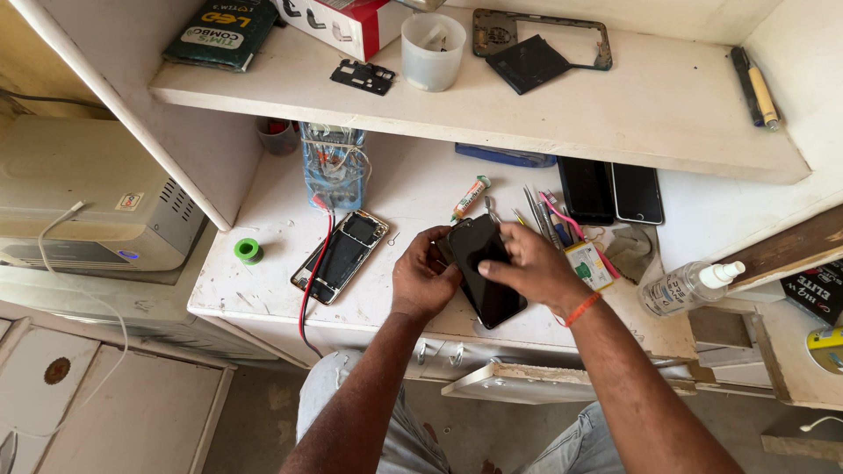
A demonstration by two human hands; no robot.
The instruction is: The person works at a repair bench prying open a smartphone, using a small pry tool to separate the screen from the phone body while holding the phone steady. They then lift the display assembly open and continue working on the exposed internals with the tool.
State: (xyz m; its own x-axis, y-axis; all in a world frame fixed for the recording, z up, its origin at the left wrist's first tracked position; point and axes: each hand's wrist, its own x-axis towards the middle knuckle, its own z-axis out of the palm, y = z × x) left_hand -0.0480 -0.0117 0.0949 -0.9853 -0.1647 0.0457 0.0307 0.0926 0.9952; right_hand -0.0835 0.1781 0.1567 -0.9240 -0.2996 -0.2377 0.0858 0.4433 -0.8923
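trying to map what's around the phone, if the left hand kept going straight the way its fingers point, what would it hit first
The left hand points up and right, across the dark phone it grips. Beyond the phone, the first thing in line looks like the cluster of tweezers and small tools on the white bench, though depth is hard to judge.

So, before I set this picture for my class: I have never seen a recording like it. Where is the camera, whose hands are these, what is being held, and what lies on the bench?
The one picture comes from a camera worn on a person's head, looking down at their own bare hands; there is no machine. The left hand and the right hand together hold a black phone over a white workbench. The right wrist wears an orange band. To the left on the bench lies an opened phone with red and black wires, and a green roll. Behind the hands are tweezers and a small tube; two dark phones lie further back. A clear bottle lies on the right. The shelf above carries a white cup.
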